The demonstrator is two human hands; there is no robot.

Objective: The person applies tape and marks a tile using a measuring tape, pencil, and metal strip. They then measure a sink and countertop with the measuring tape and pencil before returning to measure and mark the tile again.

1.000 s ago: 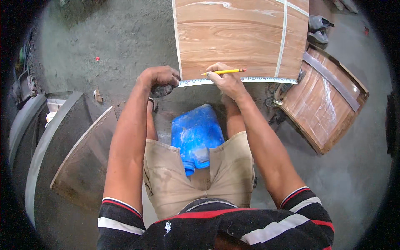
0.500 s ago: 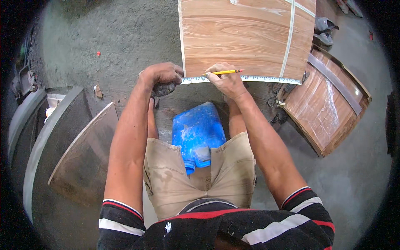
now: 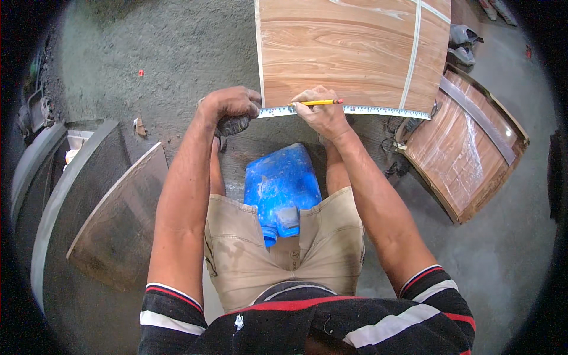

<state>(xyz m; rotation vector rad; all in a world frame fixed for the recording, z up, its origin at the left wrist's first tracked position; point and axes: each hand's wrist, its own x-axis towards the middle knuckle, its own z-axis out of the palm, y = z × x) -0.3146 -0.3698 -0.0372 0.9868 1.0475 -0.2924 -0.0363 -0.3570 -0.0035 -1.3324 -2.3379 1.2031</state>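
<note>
A wood-grain tile (image 3: 337, 56) with pale tape strips across it lies in front of me. Along its near edge runs the white blade of a tape measure (image 3: 387, 111). My left hand (image 3: 231, 102) is closed round the tape measure's dark case at the tile's near left corner. Between the fingers of my right hand (image 3: 324, 118) is a yellow pencil (image 3: 322, 102), its point to the left, close to the tile's edge. That hand also rests over the blade, hiding part of it.
Between my legs is a blue plastic jerrycan (image 3: 281, 177). A boxed stack of wood-grain tiles (image 3: 455, 154) sits to the right, with shoes (image 3: 462, 44) beyond it. A cut tile piece (image 3: 127, 213) and grey curved-looking bars (image 3: 65, 195) are at left on the rough concrete floor (image 3: 171, 47).
</note>
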